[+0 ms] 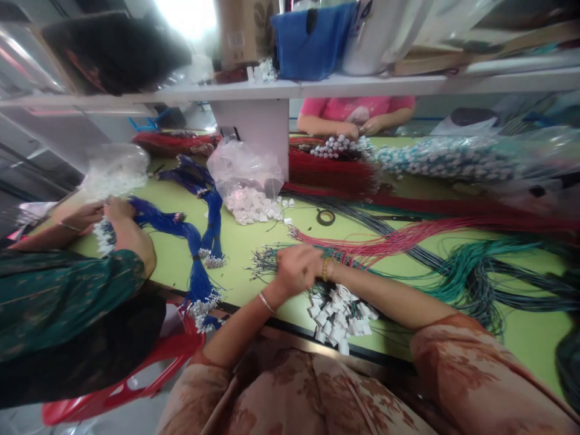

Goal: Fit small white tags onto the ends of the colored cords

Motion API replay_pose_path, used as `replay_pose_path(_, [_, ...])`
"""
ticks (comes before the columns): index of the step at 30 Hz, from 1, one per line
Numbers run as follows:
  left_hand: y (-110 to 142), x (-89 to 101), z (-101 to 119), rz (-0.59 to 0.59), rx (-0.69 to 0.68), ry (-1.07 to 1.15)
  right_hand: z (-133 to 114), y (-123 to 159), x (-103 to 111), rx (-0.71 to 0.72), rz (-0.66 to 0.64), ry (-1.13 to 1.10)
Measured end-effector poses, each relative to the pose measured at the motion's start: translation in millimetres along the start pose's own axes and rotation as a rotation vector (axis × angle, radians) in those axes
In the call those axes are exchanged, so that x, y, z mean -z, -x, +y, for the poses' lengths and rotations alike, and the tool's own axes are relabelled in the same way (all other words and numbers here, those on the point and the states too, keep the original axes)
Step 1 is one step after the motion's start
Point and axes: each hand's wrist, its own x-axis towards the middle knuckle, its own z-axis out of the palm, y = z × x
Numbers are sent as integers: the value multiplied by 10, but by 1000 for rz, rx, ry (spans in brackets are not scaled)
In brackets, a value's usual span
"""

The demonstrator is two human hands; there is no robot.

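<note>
Both of my hands meet over the green tabletop, above the tip ends of a wire bundle. My left hand (289,275), with a silver bangle at its wrist, has its fingers curled in. Against it, my right hand (310,260) is closed too, a yellow bracelet at the wrist. What the fingers pinch is hidden and blurred. Dark and green wires (263,261) with metal tips fan out just left of the hands. Below my right wrist lies a heap of white connectors (342,317), some with wires attached. Pink-red wires (362,244) run off to the right.
A plastic bag of white connectors (254,196) and a roll of black tape (325,217) lie beyond my hands. Blue wire bundles (194,241) sit left, beside a co-worker's arm (131,235). Another person's hands (362,128) work across the table. A shelf (254,92) spans above.
</note>
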Motion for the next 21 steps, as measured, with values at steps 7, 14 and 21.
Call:
replay_pose_path(7, [-1105,446,-189,19,-197,-898,15,17,73,89,-41,189])
replay_pose_path(14, [-1104,635,-120,137,-262,-869,69,85,96,129,26,170])
replay_pose_path(21, [-712,1006,450,324,-147,-33,95,2,175,62,110,-433])
